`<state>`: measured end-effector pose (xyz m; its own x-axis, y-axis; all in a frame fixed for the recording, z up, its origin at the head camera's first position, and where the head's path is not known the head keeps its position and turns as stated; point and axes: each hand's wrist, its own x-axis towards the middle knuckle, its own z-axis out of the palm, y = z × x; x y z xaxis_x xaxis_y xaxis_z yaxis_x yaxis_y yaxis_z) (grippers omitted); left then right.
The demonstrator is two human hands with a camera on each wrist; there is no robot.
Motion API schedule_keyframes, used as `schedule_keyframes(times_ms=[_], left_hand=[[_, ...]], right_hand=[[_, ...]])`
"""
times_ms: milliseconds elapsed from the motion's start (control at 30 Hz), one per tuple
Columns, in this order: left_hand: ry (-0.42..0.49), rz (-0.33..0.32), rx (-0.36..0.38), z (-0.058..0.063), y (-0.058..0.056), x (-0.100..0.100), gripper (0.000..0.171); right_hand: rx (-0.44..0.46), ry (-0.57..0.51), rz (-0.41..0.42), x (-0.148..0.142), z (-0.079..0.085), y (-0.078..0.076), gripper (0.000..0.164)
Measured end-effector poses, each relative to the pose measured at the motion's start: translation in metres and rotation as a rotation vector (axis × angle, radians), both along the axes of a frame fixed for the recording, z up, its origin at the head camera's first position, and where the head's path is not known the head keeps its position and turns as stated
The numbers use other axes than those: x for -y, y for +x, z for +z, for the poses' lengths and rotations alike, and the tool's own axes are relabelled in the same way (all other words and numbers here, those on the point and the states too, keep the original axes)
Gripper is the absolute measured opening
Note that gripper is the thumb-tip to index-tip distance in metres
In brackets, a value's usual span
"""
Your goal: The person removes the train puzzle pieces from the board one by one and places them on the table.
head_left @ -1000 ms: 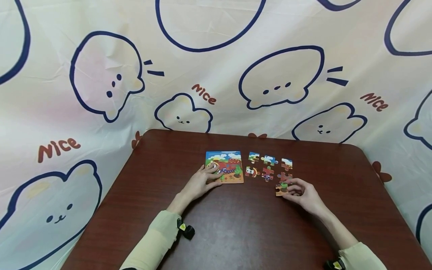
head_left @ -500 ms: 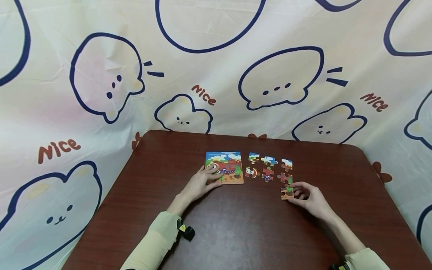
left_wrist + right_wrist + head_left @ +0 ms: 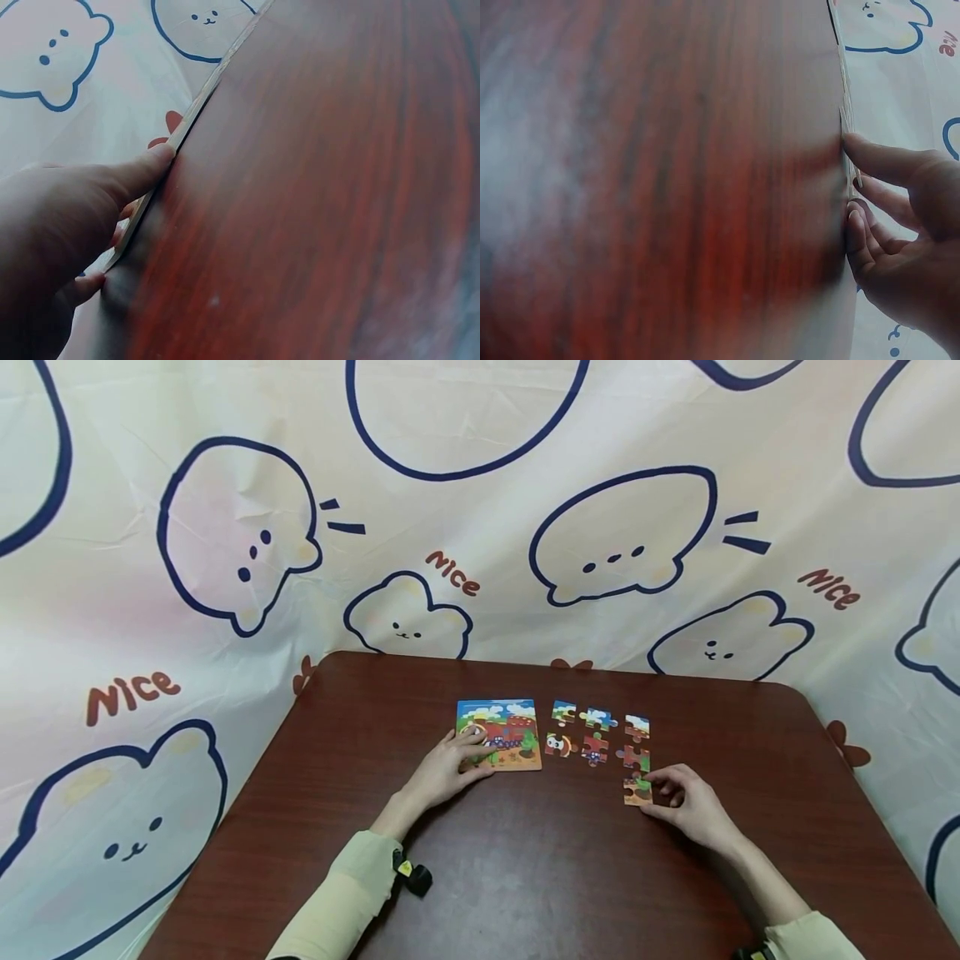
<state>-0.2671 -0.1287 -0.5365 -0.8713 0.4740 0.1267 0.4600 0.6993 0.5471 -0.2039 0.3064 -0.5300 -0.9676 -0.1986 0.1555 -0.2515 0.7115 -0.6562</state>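
A square jigsaw board [image 3: 517, 714] with a colourful train picture lies flat near the table's far side. My left hand [image 3: 447, 768] rests on its lower left part, fingers spread over the picture and the thumb by the front edge. Between thumb and fingertips, my right hand [image 3: 693, 808] pinches a puzzle piece [image 3: 636, 793] printed with green and sandy ground. That piece lies just below a red puzzle piece [image 3: 635, 757], at the bottom of the rightmost column. In the right wrist view my right hand [image 3: 907, 217] is seen low along the tabletop, the piece edge-on and barely visible.
Other loose pieces lie in rows right of the board: a top-left piece [image 3: 564, 712], a cloud piece [image 3: 598, 718], a white-faced piece [image 3: 559, 744], a red middle piece [image 3: 595, 748] and a top-right piece [image 3: 637, 727]. The brown table [image 3: 510, 860] meets a cartoon-printed cloth [image 3: 502, 527].
My right hand has shifted slightly right and toward me, bringing the pinched piece under the red one in the right column. The left hand stays on the board.
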Motion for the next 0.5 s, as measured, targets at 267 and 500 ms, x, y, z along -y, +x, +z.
schedule_keyframes(times_ms=[267, 500], left_hand=[[0.003, 0.003, -0.023, 0.0011, -0.0008, 0.0006, 0.043], [0.011, 0.016, -0.034, 0.0015, -0.0009, 0.0018, 0.045]], right_hand=[[0.016, 0.007, -0.006, -0.0005, -0.0004, -0.001, 0.037], [-0.008, -0.042, -0.009, -0.0013, 0.006, -0.004, 0.045]])
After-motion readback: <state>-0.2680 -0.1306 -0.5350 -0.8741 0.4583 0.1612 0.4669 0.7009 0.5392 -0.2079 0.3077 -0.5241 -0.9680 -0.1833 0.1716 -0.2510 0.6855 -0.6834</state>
